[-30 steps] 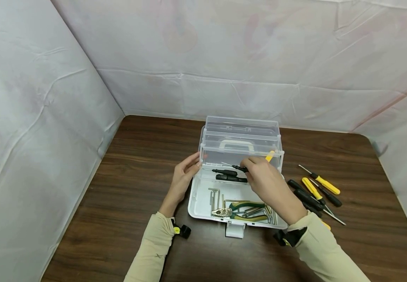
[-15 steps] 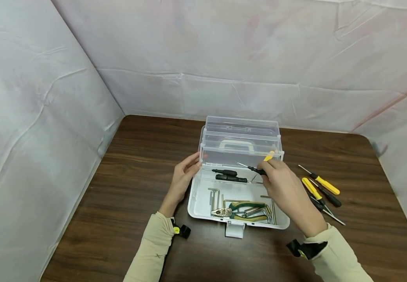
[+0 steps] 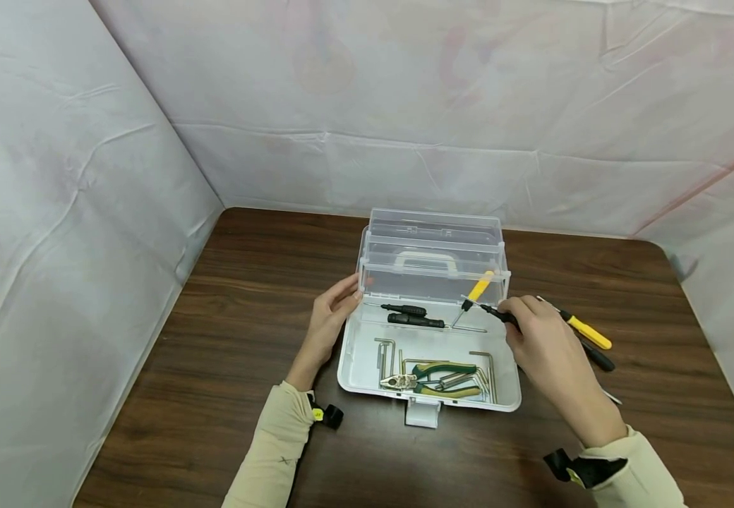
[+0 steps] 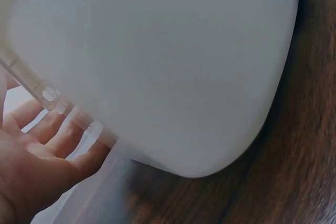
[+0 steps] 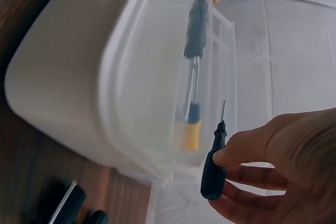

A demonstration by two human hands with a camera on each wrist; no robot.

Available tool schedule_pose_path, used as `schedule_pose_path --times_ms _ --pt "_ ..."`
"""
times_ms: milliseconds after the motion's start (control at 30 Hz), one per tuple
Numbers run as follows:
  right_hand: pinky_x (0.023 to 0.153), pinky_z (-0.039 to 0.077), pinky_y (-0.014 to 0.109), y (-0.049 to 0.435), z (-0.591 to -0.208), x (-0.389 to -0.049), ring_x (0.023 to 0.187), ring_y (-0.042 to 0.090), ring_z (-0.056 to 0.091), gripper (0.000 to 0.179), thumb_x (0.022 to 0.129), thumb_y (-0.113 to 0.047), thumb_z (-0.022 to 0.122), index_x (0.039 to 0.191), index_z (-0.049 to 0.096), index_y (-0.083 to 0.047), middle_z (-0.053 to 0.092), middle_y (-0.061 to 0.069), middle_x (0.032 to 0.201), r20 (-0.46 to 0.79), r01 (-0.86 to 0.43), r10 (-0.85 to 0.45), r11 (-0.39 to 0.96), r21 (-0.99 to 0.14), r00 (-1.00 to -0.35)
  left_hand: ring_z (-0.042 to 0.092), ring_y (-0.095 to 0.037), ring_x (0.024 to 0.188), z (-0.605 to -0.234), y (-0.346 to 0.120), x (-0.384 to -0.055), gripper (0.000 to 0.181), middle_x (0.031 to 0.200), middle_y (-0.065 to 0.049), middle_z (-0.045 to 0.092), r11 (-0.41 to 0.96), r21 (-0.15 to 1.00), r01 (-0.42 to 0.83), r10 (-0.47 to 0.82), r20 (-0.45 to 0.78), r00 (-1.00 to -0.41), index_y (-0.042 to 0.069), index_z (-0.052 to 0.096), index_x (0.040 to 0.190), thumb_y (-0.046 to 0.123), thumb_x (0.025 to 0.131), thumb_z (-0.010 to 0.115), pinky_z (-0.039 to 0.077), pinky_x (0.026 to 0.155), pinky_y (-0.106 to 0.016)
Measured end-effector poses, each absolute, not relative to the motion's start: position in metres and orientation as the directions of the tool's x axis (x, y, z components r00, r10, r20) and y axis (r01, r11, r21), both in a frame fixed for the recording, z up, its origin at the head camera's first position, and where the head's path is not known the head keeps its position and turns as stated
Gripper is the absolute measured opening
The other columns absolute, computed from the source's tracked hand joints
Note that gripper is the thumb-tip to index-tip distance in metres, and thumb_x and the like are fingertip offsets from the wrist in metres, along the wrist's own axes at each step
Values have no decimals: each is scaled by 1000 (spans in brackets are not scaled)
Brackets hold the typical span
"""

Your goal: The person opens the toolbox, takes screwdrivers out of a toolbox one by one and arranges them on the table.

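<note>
A white toolbox (image 3: 367,353) stands with its clear lid (image 3: 430,282) raised at the back. My left hand (image 3: 329,321) grips the lid's left edge, its fingertips partly hidden behind the plastic. My right hand (image 3: 545,346) holds a small black screwdriver (image 5: 214,163) by its handle, thin shaft outward, above the box's right edge. Inside, at the back, lie two black screwdrivers, one with a thick handle (image 3: 415,320) and a shorter one (image 3: 404,310). A yellow-handled screwdriver (image 3: 481,285) leans at the back right. Green-handled pliers (image 3: 446,368) lie in front among several hex keys (image 3: 492,374).
On the wooden table (image 3: 265,261), right of the box, lie a yellow-and-black screwdriver (image 3: 586,330), a black handle (image 3: 598,357) and others partly hidden by my right hand. The box's front latch (image 3: 421,414) hangs down. Pale cloth walls (image 3: 354,169) enclose the back and sides.
My right hand has moved right with the small black screwdriver, from above the middle of the box to its right edge, uncovering the yellow-handled screwdriver. My left hand has stayed in place.
</note>
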State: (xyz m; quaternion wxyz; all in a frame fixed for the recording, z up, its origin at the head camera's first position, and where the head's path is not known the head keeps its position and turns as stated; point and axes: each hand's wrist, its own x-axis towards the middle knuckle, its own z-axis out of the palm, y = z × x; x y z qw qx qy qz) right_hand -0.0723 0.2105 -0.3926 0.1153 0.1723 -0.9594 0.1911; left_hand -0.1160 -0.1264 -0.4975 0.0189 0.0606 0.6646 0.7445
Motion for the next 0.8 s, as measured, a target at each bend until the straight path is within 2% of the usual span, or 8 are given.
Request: schedule_pose_path --times_ms 267,467,700,800 --pt "61 50 49 228 -402 -66 83 37 64 27 83 11 75 107 70 0 70 18 98 298 -328 -232 887 -326 -926 54 -35 142 -498 -127 -115 46 144 -25 62 -118 992 46 107 59 -993 8 56 150 15 105 62 47 107 -20" --pt "59 49 50 244 -410 -60 81 39 64 31 81 11 77 109 69 1 69 21 98 305 -294 -193 897 -330 -933 54 -35 142 -499 -127 -116 46 144 -26 62 -119 992 49 106 61 -992 9 56 150 15 105 62 47 107 -20" --pt "62 48 59 261 -422 -56 80 43 65 30 79 13 74 106 69 3 69 21 94 353 -289 -165 897 -335 -921 55 -33 142 -499 -127 -117 45 144 -24 63 -110 992 55 108 67 -992 10 57 150 15 105 62 46 108 -21" --pt "62 48 60 267 -427 -54 81 43 65 30 78 13 74 105 68 3 68 22 94 336 -282 -164 898 -339 -927 55 -33 142 -498 -127 -117 44 144 -25 63 -111 992 55 106 67 -992 9 57 149 15 105 62 46 109 -21"
